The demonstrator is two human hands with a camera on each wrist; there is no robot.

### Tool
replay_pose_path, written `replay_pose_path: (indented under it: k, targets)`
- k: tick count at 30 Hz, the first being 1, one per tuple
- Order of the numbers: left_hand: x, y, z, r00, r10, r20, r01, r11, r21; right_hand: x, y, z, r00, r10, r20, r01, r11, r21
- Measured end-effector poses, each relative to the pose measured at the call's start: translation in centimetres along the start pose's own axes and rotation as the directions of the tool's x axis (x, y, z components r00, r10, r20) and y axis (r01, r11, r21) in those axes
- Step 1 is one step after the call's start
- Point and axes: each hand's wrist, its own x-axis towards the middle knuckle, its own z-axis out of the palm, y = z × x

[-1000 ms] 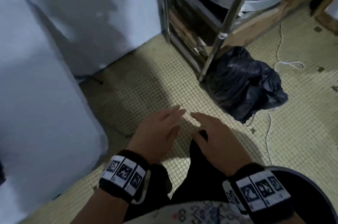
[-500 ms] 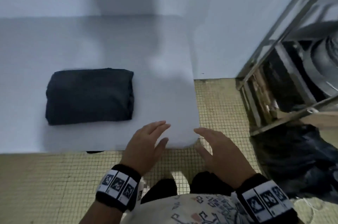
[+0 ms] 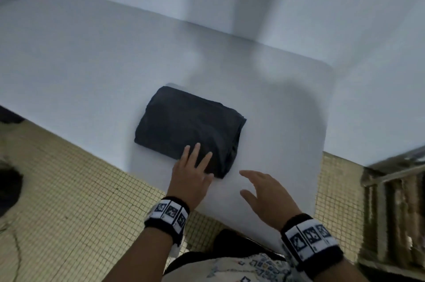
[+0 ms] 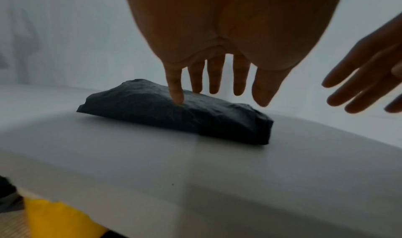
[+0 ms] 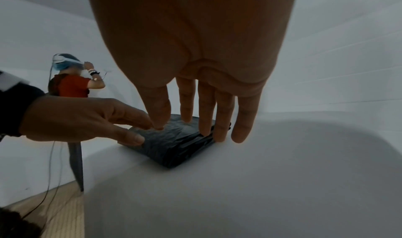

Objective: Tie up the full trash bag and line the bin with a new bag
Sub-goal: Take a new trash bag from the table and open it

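A folded black trash bag lies flat on the white table, near its front edge. My left hand rests its straight fingers on the bag's near right corner. In the left wrist view the left hand has a fingertip touching the top of the bag. My right hand hovers open just right of the bag, fingers spread, holding nothing. In the right wrist view its fingers hang over the bag's right end. The bin and the full bag are out of view.
A metal rack stands on the tiled floor at the right. A dark object sits at the far left. A second person in a red shirt stands beyond the table. Something yellow lies below the table edge.
The head view swung from the floor and the full black bag by the rack up to the table. Both hands moved forward; the left hand now touches the folded bag.
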Motion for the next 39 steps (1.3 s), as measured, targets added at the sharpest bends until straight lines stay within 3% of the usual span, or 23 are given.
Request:
replay_pose_path:
  k: [3, 8, 13, 17, 22, 25, 29, 34, 36, 39]
  targets:
    - [1.9, -0.7, 1.9, 0.988, -0.112, 0.102, 0.101, 0.989, 0.110, 2.7, 0.2, -0.2, 0.998, 0.012, 0.056, -0.011, 1.000, -0.026]
    - [2.8, -2.1, 3.5, 0.971, -0.101, 0.216, 0.066, 0.984, 0.163, 5.3, 0.1, -0.2, 0.996, 0.078, 0.036, -0.079, 0.996, 0.036]
    - [2.7, -4.1, 2.5, 0.956, 0.061, 0.288, -0.106, 0.984, 0.145, 6.8, -0.6, 0.1, 0.988, 0.135, -0.068, -0.128, 0.987, 0.101]
    - [3.3, -6.3, 0.5, 0.912, 0.217, 0.348, -0.251, 0.966, 0.055, 8.1, -1.5, 0.6, 0.958, 0.235, -0.164, -0.214, 0.967, 0.136]
    - [4.7, -8.9, -1.7, 0.869, 0.454, 0.195, -0.429, 0.889, -0.162, 9.4, -2.7, 1.5, 0.872, 0.397, -0.288, -0.399, 0.915, 0.054]
    - [5.6, -10.6, -1.9, 0.850, 0.450, 0.274, -0.406, 0.891, -0.205, 10.2, -3.3, 1.5, 0.823, 0.499, -0.271, -0.520, 0.854, -0.008]
    - [6.5, -11.9, -2.1, 0.820, 0.532, 0.210, -0.484, 0.841, -0.240, 10.8, -3.9, 1.9, 0.776, 0.600, -0.196, -0.607, 0.794, 0.027]
    - [6.9, -11.5, -2.7, 0.833, 0.508, 0.221, -0.485, 0.861, -0.151, 10.6, -3.6, 1.8, 0.782, 0.605, -0.152, -0.557, 0.787, 0.265]
    - [6.7, -10.9, -3.1, 0.846, 0.459, 0.271, -0.440, 0.889, -0.131, 10.4, -3.8, 1.6, 0.786, 0.596, -0.163, -0.519, 0.780, 0.351]
    - [6.6, -9.8, -3.5, 0.828, 0.435, 0.354, -0.411, 0.900, -0.144, 10.3, -4.8, 0.9, 0.792, 0.584, -0.179, -0.454, 0.759, 0.467]
